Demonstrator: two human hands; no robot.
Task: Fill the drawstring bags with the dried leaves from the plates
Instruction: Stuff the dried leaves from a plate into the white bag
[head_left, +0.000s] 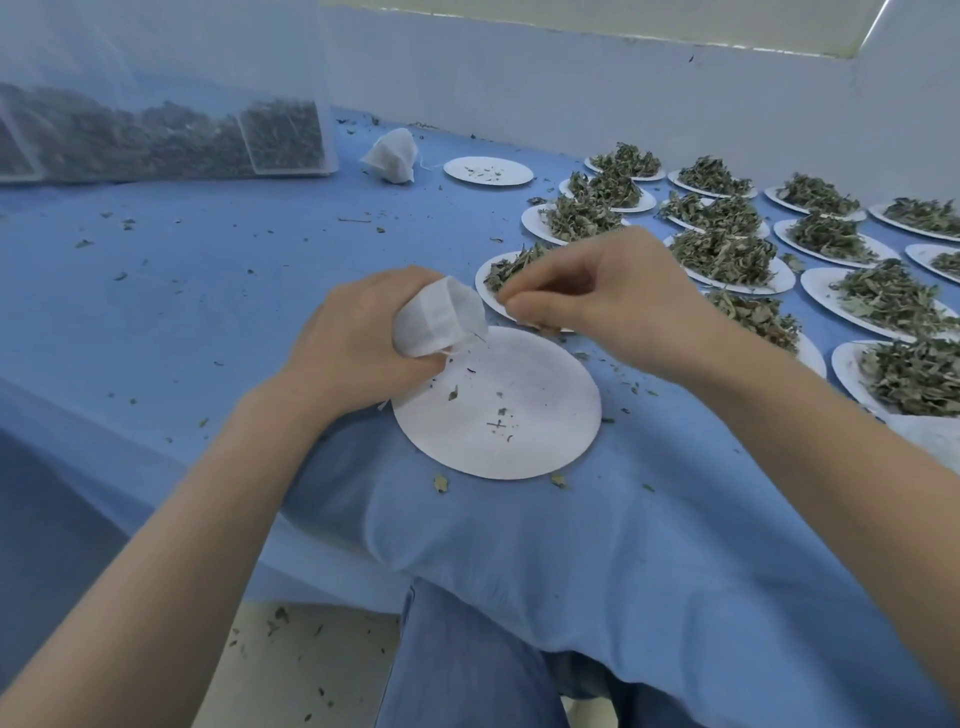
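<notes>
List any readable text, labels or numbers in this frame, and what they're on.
None readable.
Bag in the left hand: plain white, no print.
Near plate: only leaf crumbs, no text.
Clear bin at back left: no label visible.
Right hand is at a leaf plate, which is unmarked.

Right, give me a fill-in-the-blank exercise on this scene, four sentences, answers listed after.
1. The left hand grips a white ____ over the nearly empty plate.
2. The right hand reaches to a plate heaped with dried ____.
3. The cloth covering the table is ____ in colour.
4. A filled bag lies beside a clear ____ holding more dried material.

Missing words: drawstring bag; leaves; blue; container
</notes>
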